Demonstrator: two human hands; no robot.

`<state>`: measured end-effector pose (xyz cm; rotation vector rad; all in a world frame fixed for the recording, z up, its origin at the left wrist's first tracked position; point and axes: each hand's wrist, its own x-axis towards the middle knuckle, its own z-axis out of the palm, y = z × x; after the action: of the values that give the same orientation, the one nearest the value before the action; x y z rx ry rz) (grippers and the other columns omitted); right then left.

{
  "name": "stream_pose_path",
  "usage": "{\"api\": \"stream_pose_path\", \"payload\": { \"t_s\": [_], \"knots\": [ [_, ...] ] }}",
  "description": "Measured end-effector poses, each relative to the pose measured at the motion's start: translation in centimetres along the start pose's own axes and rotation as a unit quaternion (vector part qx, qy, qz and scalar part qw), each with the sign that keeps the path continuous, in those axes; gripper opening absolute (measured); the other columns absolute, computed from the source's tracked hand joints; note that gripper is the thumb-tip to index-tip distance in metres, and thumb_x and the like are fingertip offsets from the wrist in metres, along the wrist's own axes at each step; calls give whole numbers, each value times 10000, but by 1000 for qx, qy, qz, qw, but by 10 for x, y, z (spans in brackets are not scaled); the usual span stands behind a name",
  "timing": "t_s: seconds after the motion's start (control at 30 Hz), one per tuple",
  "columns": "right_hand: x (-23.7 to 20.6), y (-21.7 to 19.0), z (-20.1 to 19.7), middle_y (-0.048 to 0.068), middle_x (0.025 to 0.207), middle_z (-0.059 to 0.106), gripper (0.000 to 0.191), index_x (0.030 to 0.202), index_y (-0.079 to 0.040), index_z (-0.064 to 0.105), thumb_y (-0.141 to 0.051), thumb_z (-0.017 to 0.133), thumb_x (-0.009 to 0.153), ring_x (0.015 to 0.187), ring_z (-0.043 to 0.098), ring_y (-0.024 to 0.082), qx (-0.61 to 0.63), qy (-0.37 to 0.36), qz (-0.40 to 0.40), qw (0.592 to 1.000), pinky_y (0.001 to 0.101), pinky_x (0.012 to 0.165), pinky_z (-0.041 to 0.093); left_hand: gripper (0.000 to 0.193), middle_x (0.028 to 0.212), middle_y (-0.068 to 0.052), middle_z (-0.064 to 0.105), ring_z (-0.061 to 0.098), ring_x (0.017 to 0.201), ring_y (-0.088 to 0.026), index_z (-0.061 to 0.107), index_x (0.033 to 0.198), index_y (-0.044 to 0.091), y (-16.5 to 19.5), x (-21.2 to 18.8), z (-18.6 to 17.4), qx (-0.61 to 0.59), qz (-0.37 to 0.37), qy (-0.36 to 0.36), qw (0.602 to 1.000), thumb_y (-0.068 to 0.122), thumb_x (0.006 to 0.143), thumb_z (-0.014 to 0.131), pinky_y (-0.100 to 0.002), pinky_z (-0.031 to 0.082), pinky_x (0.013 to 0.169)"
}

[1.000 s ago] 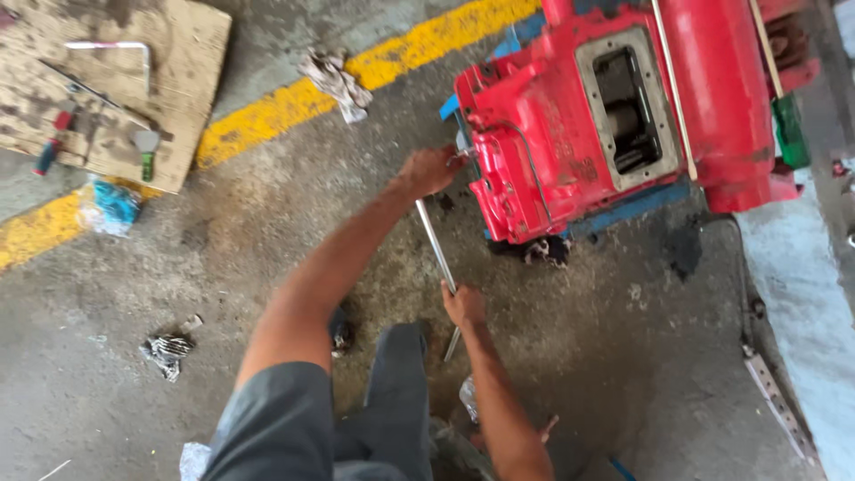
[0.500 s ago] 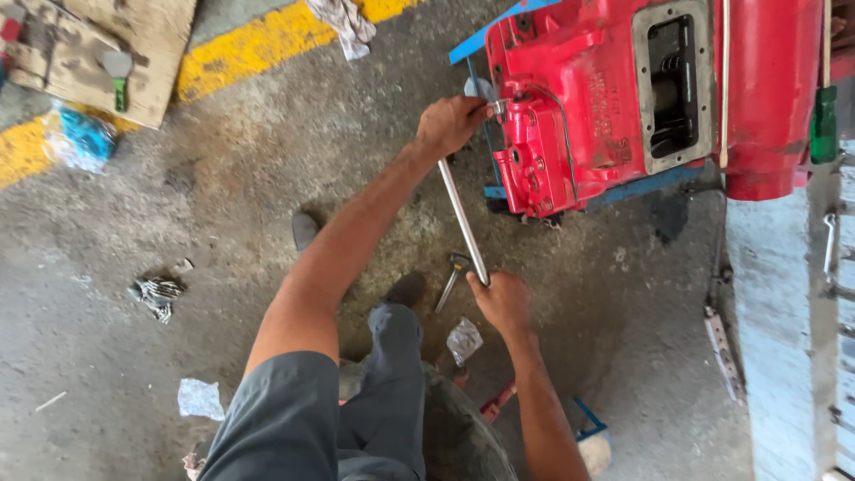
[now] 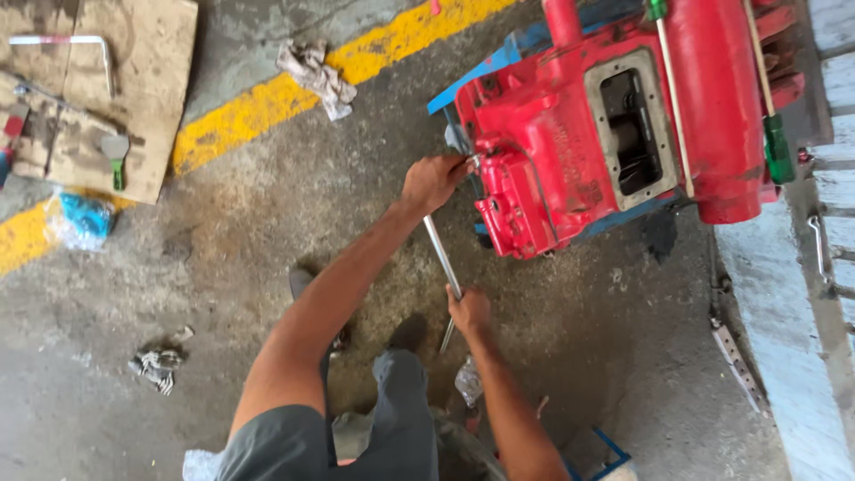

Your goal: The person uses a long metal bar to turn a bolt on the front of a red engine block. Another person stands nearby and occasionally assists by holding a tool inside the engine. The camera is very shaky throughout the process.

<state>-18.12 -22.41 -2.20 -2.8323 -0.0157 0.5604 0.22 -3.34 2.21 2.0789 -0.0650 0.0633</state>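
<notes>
A large red machine housing (image 3: 570, 151) lies on the oily concrete floor at the upper right, with an open rectangular port on top. My left hand (image 3: 434, 181) is closed at the head of a long metal bar wrench (image 3: 441, 256), right against the housing's left side. My right hand (image 3: 468, 310) grips the lower end of the same bar. The bar runs diagonally from the housing down toward me. Its head is hidden under my left hand.
A yellow floor stripe (image 3: 258, 107) crosses the upper left, with a dirty rag (image 3: 316, 76) on it. Cardboard (image 3: 107, 89) with hand tools lies at far left. A crumpled rag (image 3: 158, 367) sits lower left. A grey concrete ledge (image 3: 784, 356) runs down the right side.
The view has shifted, so the housing and my hands sit a little lower and to the left in the frame. Both hands keep their hold on the bar wrench.
</notes>
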Motion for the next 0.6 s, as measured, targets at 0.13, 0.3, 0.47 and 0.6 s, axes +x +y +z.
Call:
{"api": "stream_pose_path", "payload": {
  "t_s": [0.13, 0.3, 0.47, 0.6],
  "knots": [
    [-1, -4, -2, 185, 803, 709, 331, 764, -84, 750, -375, 677, 904, 795, 682, 410, 49, 97, -48, 993, 518, 736, 557, 278, 921, -197, 744, 697, 874, -448, 707, 1029, 137, 4, 6, 2, 50, -73, -38, 995, 388, 972, 603, -570, 543, 775],
    [-2, -6, -9, 182, 768, 697, 284, 733, -90, 735, -317, 685, 896, 773, 676, 407, 31, 109, -82, 990, 524, 767, 547, 310, 906, -271, 725, 687, 885, -501, 574, 1164, 107, 6, 6, 3, 79, -107, -41, 990, 240, 884, 581, -616, 525, 807],
    [9, 1, 14, 186, 782, 698, 200, 766, -91, 745, -254, 674, 858, 788, 673, 415, 56, 125, -82, 987, 512, 772, 544, 341, 884, -282, 720, 684, 875, -514, 543, 1212, 118, 0, -1, 10, 104, -104, -39, 988, 227, 890, 572, -628, 521, 799],
    [8, 0, 13, 192, 761, 689, 207, 760, -54, 728, -234, 696, 856, 770, 668, 416, 79, 157, -148, 973, 529, 768, 529, 362, 893, -285, 719, 676, 859, -530, 525, 1256, 130, 3, -4, 9, 98, -95, -8, 991, 221, 910, 574, -640, 515, 775]
  ]
}}
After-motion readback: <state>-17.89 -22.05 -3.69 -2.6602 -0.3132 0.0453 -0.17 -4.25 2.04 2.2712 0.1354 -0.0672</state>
